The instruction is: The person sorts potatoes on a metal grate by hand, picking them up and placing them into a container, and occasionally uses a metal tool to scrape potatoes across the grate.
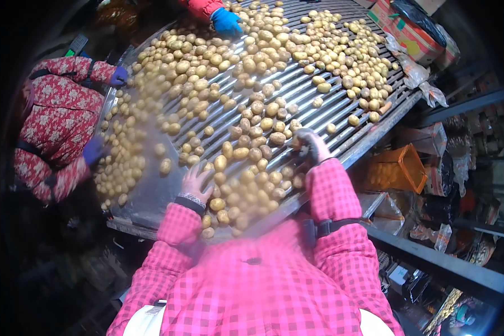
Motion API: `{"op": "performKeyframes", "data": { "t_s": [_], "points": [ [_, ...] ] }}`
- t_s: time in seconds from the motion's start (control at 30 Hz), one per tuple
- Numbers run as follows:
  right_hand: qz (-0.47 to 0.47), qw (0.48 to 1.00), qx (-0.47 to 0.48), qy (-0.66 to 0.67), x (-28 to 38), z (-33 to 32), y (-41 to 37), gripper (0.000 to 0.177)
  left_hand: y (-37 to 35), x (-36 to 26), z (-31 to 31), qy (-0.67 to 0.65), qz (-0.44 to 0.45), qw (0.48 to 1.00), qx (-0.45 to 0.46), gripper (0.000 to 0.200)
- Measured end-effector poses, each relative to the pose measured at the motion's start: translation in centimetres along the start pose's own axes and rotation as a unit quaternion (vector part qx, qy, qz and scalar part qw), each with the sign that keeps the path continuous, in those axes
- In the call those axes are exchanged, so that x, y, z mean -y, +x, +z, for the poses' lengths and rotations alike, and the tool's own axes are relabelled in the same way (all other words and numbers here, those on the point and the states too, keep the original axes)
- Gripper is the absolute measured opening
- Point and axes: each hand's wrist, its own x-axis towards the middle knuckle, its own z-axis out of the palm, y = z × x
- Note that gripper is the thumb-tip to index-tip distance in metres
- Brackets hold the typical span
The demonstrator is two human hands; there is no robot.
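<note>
The left hand's (196, 183) fingers are spread and loosely bent, released rather than closed, just beside the potatoes (256, 120) on the wearer's side of the slatted table (221, 84). The right hand (311, 145), dark over the fingers, bends down near the table's right edge; its fingertips are hidden, so I cannot tell whether it grasps anything. Between the two hands lies a dense cluster of potatoes, blurred nearest the wearer's body, leaving little room there for a hand to slide through without touching some. Further out, metal bars show in strips between the heaps, the widest running diagonally from the left hand toward the top, and another beyond the right hand, with a few single potatoes on it. To the left of the left hand, a smooth metal sheet (151, 196) gives sideways room as far as a long heap at the table's left side. There another person's purple gloves (119, 76) are at the border, beside a floral sleeve (73, 178). At the far side, a blue glove (225, 21) reaches in among potatoes. Past the right edge stand an orange crate (400, 171) and a metal rail (442, 260), near the wearer's right sleeve (336, 193).
</note>
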Motion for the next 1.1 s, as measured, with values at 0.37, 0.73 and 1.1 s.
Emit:
{"op": "performKeyframes", "data": {
  "t_s": [0.37,0.73,1.1],
  "points": [
    [-0.140,0.728,-0.084,-0.666,-0.6,3.7,0.9,0.039,3.6,-1.6,-0.4,0.007,-0.001,0.996,-0.091,0.042],
    [-0.003,0.982,0.037,0.188,-1.3,-2.4,-8.5,0.044,21.4,-10.5,2.4,0.073,0.062,0.995,-0.037,0.041],
    [-0.051,0.902,0.040,0.427,-6.6,-1.8,-11.7,0.055,7.1,-19.6,0.2,-0.369,0.140,0.917,0.059,0.046]
  ]
}}
